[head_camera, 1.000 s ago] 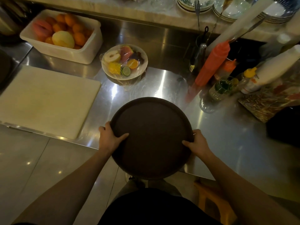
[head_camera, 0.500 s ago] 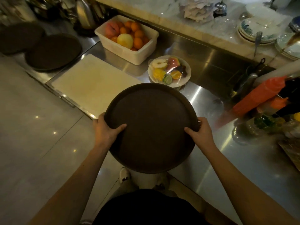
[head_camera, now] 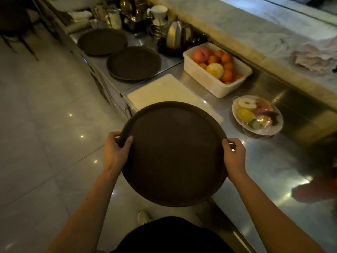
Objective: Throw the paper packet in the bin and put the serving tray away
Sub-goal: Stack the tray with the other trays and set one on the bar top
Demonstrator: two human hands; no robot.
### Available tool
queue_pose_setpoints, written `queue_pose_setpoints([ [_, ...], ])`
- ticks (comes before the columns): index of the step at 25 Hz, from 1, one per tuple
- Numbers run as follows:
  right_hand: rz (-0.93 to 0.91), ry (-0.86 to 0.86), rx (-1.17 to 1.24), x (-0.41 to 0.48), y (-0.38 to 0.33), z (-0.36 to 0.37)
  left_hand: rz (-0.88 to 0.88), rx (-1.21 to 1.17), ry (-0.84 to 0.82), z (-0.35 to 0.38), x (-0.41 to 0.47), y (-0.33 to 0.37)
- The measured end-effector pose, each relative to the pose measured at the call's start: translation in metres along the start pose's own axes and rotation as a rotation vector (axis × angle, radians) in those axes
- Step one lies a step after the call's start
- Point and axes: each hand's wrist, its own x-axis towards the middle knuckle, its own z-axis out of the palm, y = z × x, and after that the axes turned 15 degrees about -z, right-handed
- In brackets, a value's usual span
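The left hand (head_camera: 116,152) and the right hand (head_camera: 234,157) are both clamped on the rim of the round dark serving tray (head_camera: 173,156), thumbs on top, one at each side. The tray is held in the air over the front edge of the steel counter (head_camera: 273,161), partly above the floor (head_camera: 45,106). It covers the near corner of a pale cutting board (head_camera: 164,92). Beyond the board two similar dark trays (head_camera: 134,63) lie flat. Near the back edge stand a white tub of fruit (head_camera: 217,70) and a plate of cut fruit (head_camera: 257,115), which seems wrapped in film. The floor is glossy tile.
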Motion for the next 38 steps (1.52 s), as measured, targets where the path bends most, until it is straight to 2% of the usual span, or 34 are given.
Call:
queue_pose_setpoints([
  [4, 0.085, -0.037, 0.099, 0.003, -0.037, 0.077, -0.044, -0.112, -0.007, -0.059, 0.057, -0.009],
  [8, 0.195, -0.084, 0.206, 0.011, -0.067, 0.136, -0.131, -0.257, -0.127, -0.096, 0.103, -0.007],
  [12, 0.325, -0.171, 0.205, 0.030, -0.087, 0.172, -0.263, -0.424, -0.161, -0.111, 0.138, -0.001],
  [16, 0.359, -0.190, 0.281, 0.063, -0.094, 0.197, -0.318, -0.493, -0.183, -0.107, 0.170, 0.016],
  [24, 0.350, -0.223, 0.393, 0.154, -0.113, 0.255, -0.312, -0.531, -0.084, -0.090, 0.229, 0.076],
  [30, 0.345, -0.231, 0.419, 0.199, -0.121, 0.274, -0.312, -0.470, -0.070, -0.073, 0.273, 0.117],
  [38, 0.368, -0.120, 0.403, 0.240, -0.132, 0.318, -0.239, -0.391, -0.104, -0.065, 0.348, 0.153],
])
